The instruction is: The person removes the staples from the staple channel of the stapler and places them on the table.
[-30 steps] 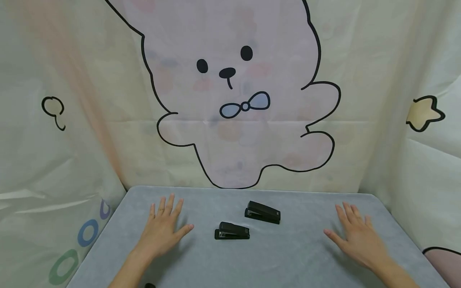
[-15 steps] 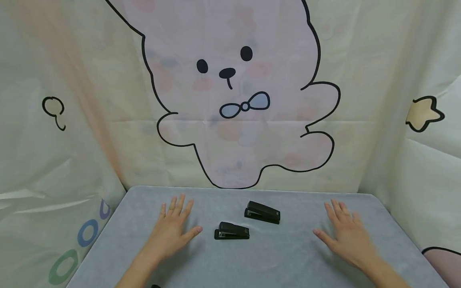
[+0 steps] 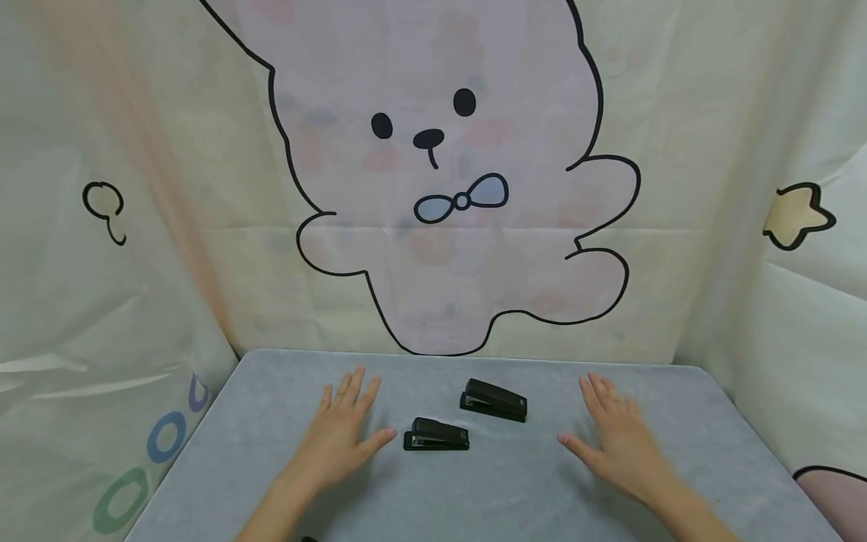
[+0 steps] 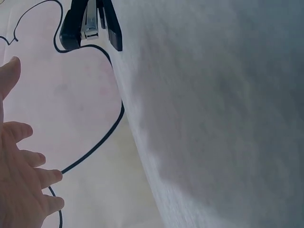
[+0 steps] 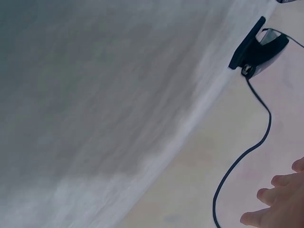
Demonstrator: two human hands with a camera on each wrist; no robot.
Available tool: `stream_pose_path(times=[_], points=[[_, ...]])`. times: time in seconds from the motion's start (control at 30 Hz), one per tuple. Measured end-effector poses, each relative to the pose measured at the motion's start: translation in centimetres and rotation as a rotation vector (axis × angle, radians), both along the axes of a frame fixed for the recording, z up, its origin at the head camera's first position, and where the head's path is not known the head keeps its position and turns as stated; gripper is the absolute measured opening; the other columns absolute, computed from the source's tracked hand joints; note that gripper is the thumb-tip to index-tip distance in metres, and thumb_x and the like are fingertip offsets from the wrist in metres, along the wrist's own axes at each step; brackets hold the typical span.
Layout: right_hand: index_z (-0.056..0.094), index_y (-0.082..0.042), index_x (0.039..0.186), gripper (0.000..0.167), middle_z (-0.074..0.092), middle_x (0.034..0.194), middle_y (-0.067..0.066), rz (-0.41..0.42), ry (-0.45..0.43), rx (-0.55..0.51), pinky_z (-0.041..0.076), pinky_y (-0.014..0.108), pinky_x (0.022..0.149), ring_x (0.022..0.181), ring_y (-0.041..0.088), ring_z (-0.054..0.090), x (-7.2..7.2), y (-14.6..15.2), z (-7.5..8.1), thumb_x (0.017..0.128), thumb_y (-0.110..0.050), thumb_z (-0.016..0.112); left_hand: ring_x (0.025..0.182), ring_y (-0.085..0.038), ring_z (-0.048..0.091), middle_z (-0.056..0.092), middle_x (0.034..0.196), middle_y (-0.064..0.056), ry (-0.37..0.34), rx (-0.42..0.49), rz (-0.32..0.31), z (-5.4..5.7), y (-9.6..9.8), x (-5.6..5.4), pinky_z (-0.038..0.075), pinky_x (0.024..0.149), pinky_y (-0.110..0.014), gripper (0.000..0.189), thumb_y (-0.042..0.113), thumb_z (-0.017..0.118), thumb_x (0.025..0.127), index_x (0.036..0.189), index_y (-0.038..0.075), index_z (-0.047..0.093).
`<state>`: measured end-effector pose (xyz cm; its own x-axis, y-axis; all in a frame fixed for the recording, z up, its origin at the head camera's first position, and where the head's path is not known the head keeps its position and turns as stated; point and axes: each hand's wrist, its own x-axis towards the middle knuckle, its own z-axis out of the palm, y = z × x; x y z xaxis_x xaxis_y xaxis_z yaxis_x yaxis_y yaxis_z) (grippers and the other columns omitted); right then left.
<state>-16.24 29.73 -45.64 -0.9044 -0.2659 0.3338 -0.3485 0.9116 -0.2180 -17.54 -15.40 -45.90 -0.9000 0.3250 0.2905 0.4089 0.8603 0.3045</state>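
Note:
Two black staplers lie on the grey-blue cloth. The nearer stapler (image 3: pixel 436 435) is left of and in front of the farther stapler (image 3: pixel 494 400), which is turned slightly. My left hand (image 3: pixel 342 436), fingers spread, hovers over the cloth, its thumb tip just left of the nearer stapler. To the right of both staplers my right hand (image 3: pixel 618 443) is also spread, farther from them. Neither hand holds anything. In the left wrist view a stapler's front end (image 4: pixel 92 23) shows at the top; the right wrist view has a stapler (image 5: pixel 259 50) at the upper right.
The cloth-covered table (image 3: pixel 494 497) reaches back to a fabric backdrop (image 3: pixel 433 301) with a cartoon bear drawn on it. Fabric walls stand at both sides. A small dark object (image 3: pixel 308 539) peeks in at the bottom edge beside my left forearm.
Both hands have moved inward, my left hand to the right and my right hand to the left, closer to the staplers. The staplers have stayed in place.

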Motion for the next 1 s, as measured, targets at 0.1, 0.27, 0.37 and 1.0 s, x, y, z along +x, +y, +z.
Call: stream_pose_path(times=[0.1, 0.27, 0.37, 1.0], points=[[0.032, 0.004, 0.160, 0.099, 0.034, 0.163, 0.029, 0.010, -0.012, -0.024, 0.020, 0.075, 0.113, 0.149, 0.049, 0.029, -0.1, -0.9, 0.1, 0.092, -0.053, 0.076, 0.154, -0.045, 0.025, 0.026, 0.169, -0.022, 0.005, 0.029, -0.014, 0.1, 0.4, -0.1, 0.016, 0.119, -0.069, 0.085, 0.052, 0.073, 0.095, 0.159, 0.006, 0.042], [0.029, 0.001, 0.163, 0.100, 0.030, 0.166, 0.024, 0.002, -0.080, -0.057, 0.023, 0.072, 0.115, 0.151, 0.046, 0.029, -0.1, -2.4, 0.2, 0.092, -0.052, 0.077, 0.154, -0.043, 0.028, 0.031, 0.167, -0.021, 0.017, 0.059, -0.028, -0.2, 1.1, -0.2, 0.017, 0.119, -0.068, 0.084, 0.052, 0.074, 0.094, 0.158, 0.005, 0.044], [0.030, 0.000, 0.162, 0.099, 0.031, 0.166, 0.023, 0.015, -0.089, -0.065, 0.028, 0.069, 0.114, 0.149, 0.046, 0.034, -0.1, -3.3, 0.3, 0.092, -0.053, 0.076, 0.152, -0.043, 0.032, 0.034, 0.166, -0.020, 0.019, 0.054, -0.033, -0.5, 1.7, -0.4, 0.020, 0.119, -0.068, 0.083, 0.053, 0.073, 0.094, 0.157, 0.005, 0.047], [0.041, -0.006, 0.159, 0.086, 0.044, 0.160, 0.015, 0.130, -0.166, -0.215, 0.043, 0.063, 0.106, 0.142, 0.040, 0.048, -0.1, -8.1, -0.3, 0.092, -0.042, 0.080, 0.141, -0.045, 0.047, 0.048, 0.156, -0.021, -0.192, 0.225, -0.104, -1.8, 4.0, -0.3, 0.040, 0.109, -0.064, 0.081, 0.045, 0.083, 0.088, 0.151, 0.005, 0.053]])
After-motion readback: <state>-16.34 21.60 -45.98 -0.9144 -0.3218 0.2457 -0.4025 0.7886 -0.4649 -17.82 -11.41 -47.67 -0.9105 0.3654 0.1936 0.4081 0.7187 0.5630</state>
